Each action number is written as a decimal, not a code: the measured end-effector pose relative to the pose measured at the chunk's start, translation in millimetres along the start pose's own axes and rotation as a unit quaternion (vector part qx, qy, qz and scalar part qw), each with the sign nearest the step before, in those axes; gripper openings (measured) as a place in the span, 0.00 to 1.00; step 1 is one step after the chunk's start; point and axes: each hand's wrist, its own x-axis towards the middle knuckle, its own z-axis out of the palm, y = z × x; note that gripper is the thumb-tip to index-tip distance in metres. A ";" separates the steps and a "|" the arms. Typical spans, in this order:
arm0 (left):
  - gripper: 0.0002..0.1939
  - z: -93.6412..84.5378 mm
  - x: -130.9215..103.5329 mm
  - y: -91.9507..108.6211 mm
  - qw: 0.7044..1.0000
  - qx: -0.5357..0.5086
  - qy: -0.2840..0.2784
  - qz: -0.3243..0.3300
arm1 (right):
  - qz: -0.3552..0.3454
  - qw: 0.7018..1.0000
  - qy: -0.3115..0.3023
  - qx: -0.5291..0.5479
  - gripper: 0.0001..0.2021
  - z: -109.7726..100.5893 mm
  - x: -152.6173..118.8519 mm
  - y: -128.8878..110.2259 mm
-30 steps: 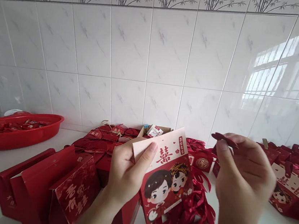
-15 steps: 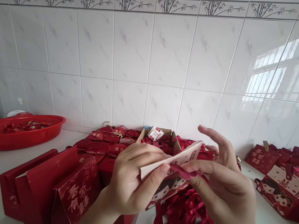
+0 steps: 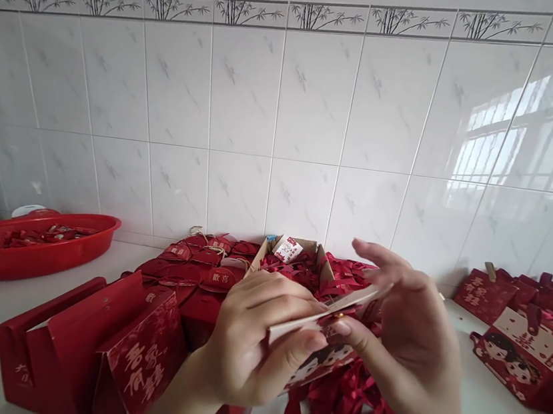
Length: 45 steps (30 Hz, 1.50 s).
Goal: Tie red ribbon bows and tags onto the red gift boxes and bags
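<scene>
My left hand [image 3: 253, 338] grips the box [image 3: 324, 362], tilted. My right hand [image 3: 408, 341] touches it by thumb; its grip I cannot tell. Ribbons [image 3: 332, 412] lie beneath.

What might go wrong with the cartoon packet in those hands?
The left hand and right hand are both at the printed packet's pale edge, so pressing hard might crease it. If it slipped, it could drop onto the loose red ribbons below. Red boxes stand near the left forearm, so a bump might tip one.
</scene>
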 end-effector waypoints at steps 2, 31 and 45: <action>0.09 1.5 1.8 -0.1 1.000 0.002 0.006 0.013 | 0.045 0.998 -0.018 0.033 0.23 0.6 -0.5 0.4; 0.37 31.1 -12.2 -12.0 0.969 0.166 -0.025 -0.181 | 0.290 0.934 0.061 0.198 0.19 8.2 12.0 14.9; 0.06 -42.4 -0.2 -3.7 0.962 0.051 -0.020 -0.268 | 0.243 0.954 -0.057 0.166 0.15 1.5 6.2 8.5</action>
